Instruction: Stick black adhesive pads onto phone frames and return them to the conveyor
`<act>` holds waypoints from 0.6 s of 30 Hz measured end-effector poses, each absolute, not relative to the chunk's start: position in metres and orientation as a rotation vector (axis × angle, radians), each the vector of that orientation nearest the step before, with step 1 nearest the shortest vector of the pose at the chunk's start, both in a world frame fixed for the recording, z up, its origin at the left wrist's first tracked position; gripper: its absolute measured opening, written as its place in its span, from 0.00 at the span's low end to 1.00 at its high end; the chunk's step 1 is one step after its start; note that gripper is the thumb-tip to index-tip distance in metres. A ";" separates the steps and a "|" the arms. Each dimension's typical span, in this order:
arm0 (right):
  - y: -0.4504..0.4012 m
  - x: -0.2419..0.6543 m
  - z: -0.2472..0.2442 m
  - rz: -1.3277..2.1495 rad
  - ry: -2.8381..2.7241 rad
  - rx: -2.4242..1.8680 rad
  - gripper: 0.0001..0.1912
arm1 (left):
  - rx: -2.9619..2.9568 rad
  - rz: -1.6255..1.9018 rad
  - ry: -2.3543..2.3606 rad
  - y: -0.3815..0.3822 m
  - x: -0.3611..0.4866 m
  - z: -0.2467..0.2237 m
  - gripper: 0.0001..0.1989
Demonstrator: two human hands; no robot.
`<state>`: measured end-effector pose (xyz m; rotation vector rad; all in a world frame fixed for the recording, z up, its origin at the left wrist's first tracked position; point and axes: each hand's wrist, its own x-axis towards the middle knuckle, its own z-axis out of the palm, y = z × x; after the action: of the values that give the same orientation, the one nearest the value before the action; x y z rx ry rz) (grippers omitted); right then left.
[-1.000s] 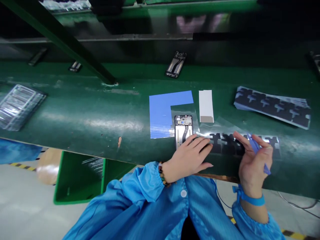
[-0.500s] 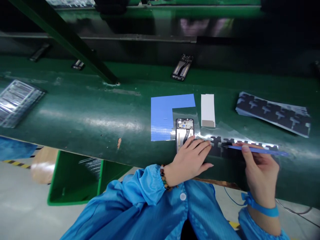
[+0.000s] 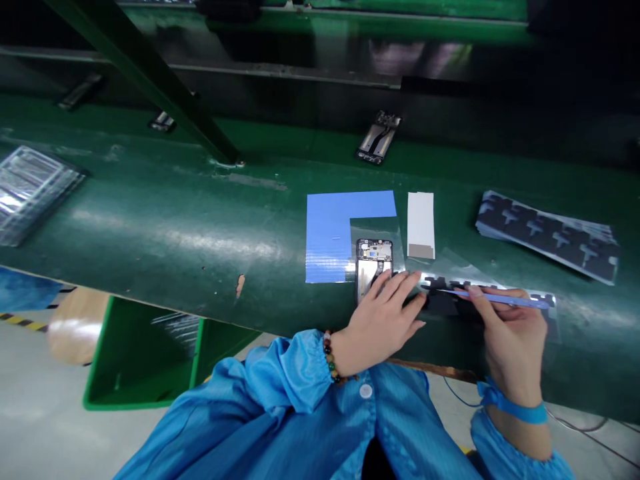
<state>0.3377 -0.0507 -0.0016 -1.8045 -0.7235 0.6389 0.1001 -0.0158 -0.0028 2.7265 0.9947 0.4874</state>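
Observation:
My left hand (image 3: 383, 323) lies with fingers stretched over the lower part of an opened phone (image 3: 374, 252) and the left end of a clear sheet with black die-cut stickers (image 3: 443, 303). The phone's circuit board shows at its top; its lower end is under my hand. My right hand (image 3: 515, 333) is closed around blue tweezers (image 3: 515, 300), whose tips point left, at the black stickers near my left fingertips. Whether the tips touch a sticker I cannot tell. Beneath the phone lie a clear film and a blue sheet (image 3: 327, 233).
A white card (image 3: 421, 223) lies beyond the sticker sheet. A stack of black sticker sheets (image 3: 550, 237) is at right, clear-wrapped trays (image 3: 33, 187) at far left. Another phone frame (image 3: 379, 139) rests farther back. A green post (image 3: 165, 93) rises from the bench; a green bin (image 3: 140, 360) stands below.
My right hand has moved left with the tweezers, and their tips are closer to my left hand. My left hand stays over the phone. The whole view has shifted slightly.

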 end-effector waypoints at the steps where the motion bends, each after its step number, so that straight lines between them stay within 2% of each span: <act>1: -0.048 0.339 -0.001 0.655 -0.689 -1.741 0.21 | 2.727 0.488 0.995 -0.016 0.100 -0.002 0.22; 7: -0.010 0.323 0.007 0.764 -0.610 -1.451 0.23 | 2.616 0.538 0.941 0.027 0.069 0.009 0.23; 13: 0.014 0.272 -0.002 0.878 -0.736 -1.446 0.25 | 2.466 0.469 0.868 0.115 0.019 0.005 0.20; 18: 0.003 0.250 -0.010 0.753 -0.767 -1.511 0.24 | 2.351 0.521 0.850 0.121 0.012 -0.005 0.17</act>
<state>0.2502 0.0033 -0.0097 -1.5107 -0.7667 0.7527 0.0115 0.1211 -0.0049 2.3515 0.8501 0.5210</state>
